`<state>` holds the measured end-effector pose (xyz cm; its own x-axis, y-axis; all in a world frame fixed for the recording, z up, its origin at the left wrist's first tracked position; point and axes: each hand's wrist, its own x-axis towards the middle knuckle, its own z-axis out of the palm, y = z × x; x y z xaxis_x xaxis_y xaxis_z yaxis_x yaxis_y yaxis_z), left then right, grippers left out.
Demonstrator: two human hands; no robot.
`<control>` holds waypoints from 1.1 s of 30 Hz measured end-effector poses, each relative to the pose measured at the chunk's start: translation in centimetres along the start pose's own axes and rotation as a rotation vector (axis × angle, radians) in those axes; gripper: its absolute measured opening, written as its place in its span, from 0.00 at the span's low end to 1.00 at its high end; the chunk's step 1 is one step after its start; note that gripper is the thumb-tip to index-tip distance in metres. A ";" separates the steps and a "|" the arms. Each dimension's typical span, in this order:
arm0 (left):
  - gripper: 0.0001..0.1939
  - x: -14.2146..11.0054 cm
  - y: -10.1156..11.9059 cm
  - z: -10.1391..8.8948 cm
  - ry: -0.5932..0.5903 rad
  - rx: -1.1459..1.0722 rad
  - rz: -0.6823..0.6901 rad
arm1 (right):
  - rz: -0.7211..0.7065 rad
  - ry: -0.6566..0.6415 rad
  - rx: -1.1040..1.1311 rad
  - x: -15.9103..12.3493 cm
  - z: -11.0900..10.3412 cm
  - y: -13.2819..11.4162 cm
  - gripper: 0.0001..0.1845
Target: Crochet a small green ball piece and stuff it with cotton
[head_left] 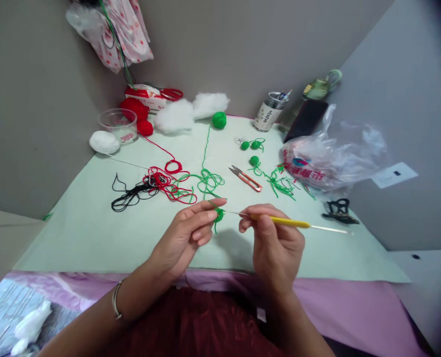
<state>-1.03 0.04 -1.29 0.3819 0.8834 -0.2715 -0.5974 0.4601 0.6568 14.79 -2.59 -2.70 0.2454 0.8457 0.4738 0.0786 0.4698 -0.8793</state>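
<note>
Between the thumb and fingers of my left hand [190, 230] is a small green crochet piece [219, 214], with a short yarn tail hanging below it. Green yarn [210, 183] lies loosely tangled behind that hand, and a strand runs back from it to a green yarn ball [219, 120]. My right hand [276, 243] grips a crochet hook [283, 221] by its yellow handle. The thin metal tip points left and reaches the green piece; whether it sits inside a stitch is too small to tell. Orange-handled thread snips [245, 177] lie just beyond my hands.
Red yarn [168, 181] and black yarn [131, 195] are tangled at left, near a clear plastic tub [119, 124]. White stuffing [175, 117] sits at the back. Small green crocheted balls [255, 145], green yarn scraps [282, 183], a plastic bag [328, 156] and a black claw clip [340, 211] are at right.
</note>
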 end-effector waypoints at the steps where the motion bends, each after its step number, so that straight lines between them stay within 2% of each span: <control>1: 0.11 0.0 0.0 0.0 -0.002 0.023 0.015 | 0.048 -0.002 0.069 0.1 0.0 -0.1 0.12; 5: 0.12 -0.3 -0.4 0.3 -0.028 0.140 0.057 | 0.053 -0.066 0.070 0.2 0.5 -0.2 0.09; 9: 0.13 -0.4 -0.8 0.0 0.034 0.221 0.103 | 0.073 -0.087 0.050 0.0 0.7 -0.1 0.09; 15: 0.17 -0.4 -0.7 -0.4 0.071 0.236 0.097 | 0.120 -0.073 0.169 -0.1 0.3 0.3 0.10; 21: 0.16 -0.4 -0.6 -0.4 0.089 0.269 0.114 | 0.130 -0.097 0.227 0.0 0.0 0.2 0.12; 24: 0.14 -0.4 -0.7 -0.4 0.086 0.300 0.163 | 0.044 -0.116 0.092 -0.1 -0.2 -0.2 0.12; 29: 0.12 -0.5 -0.8 -0.5 0.119 0.389 0.242 | -0.230 -0.173 -0.166 -0.4 -0.4 -0.8 0.14; 33: 0.11 -0.8 -0.7 -0.5 0.163 0.511 0.315 | -0.378 -0.255 -0.368 -0.6 -0.4 -0.8 0.12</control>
<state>-1.25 -0.97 -1.89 0.1052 0.9906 -0.0876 -0.2353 0.1104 0.9656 14.96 -3.61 -2.29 -0.1018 0.6918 0.7149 0.4568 0.6709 -0.5842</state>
